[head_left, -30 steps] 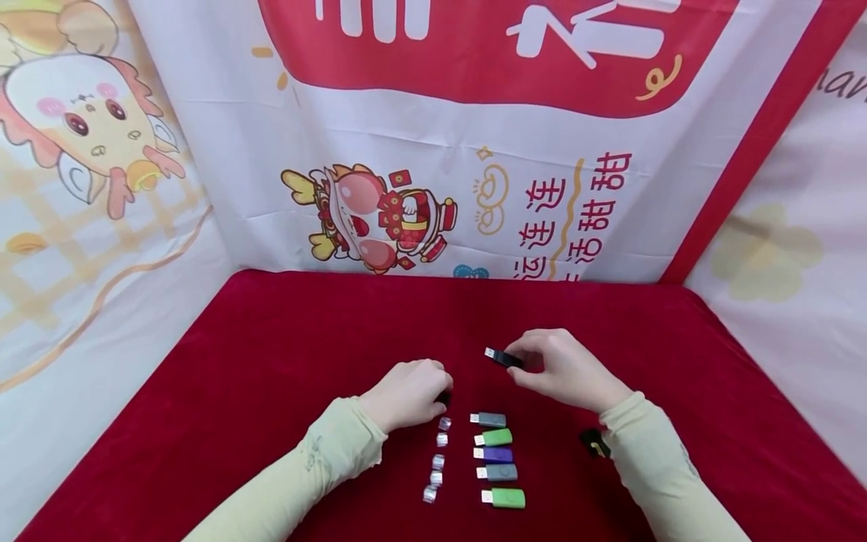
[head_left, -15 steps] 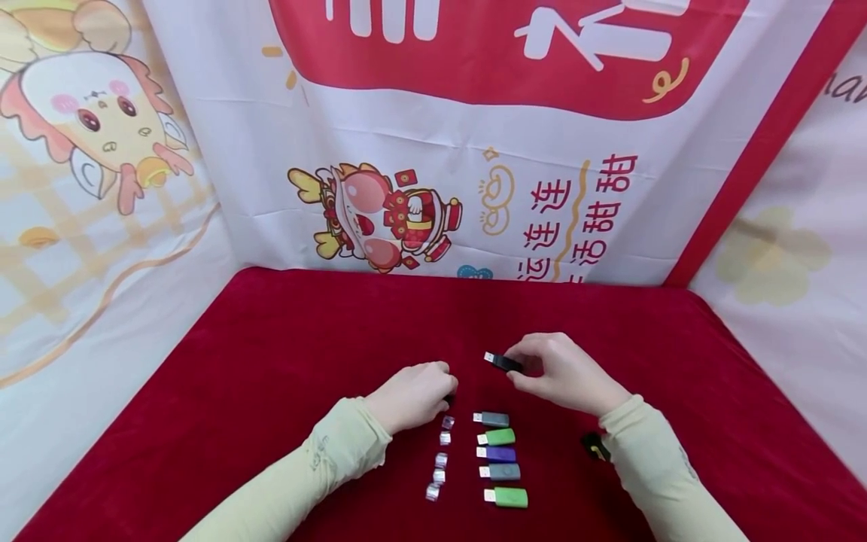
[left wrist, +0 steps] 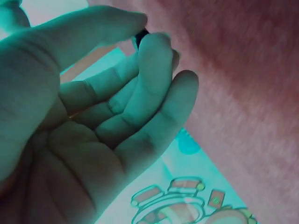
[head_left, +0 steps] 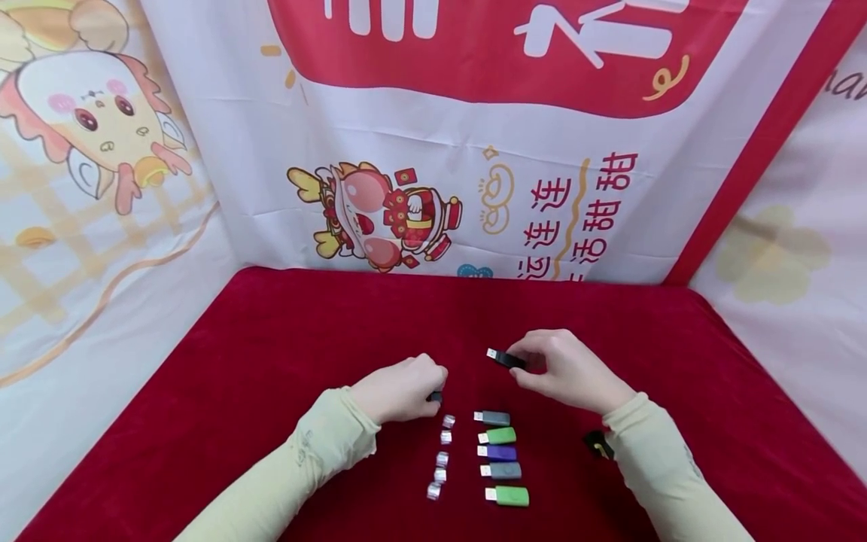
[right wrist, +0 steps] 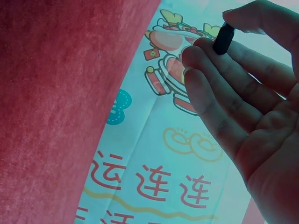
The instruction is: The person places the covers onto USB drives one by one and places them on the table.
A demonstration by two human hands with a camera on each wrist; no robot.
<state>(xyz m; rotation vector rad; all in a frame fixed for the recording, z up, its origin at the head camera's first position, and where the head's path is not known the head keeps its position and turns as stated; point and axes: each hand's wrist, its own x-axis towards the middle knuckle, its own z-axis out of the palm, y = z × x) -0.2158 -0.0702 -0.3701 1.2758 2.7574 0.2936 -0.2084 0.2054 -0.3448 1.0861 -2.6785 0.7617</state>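
My right hand [head_left: 565,370] pinches a black USB stick [head_left: 504,358] by its body, its metal plug pointing left. In the right wrist view the dark end of the stick shows between thumb and fingers. To the left, my left hand [head_left: 400,388] pinches a small dark cap [head_left: 435,396], mostly hidden by the fingers. Below the hands lies a column of USB sticks: a grey one [head_left: 496,418], a green one [head_left: 501,435], a purple one [head_left: 500,452] and others. Left of them runs a column of small clear caps [head_left: 442,458].
A dark object with a yellow mark [head_left: 597,444] lies by the right sleeve, partly covered by it. The red cloth [head_left: 325,316] covers the table. A printed white curtain [head_left: 420,128] stands at the back, with printed sheets on both sides.
My left hand has shifted slightly left, away from the right hand, and more of the dark cap shows. The right hand holds the black USB stick almost in the same place.
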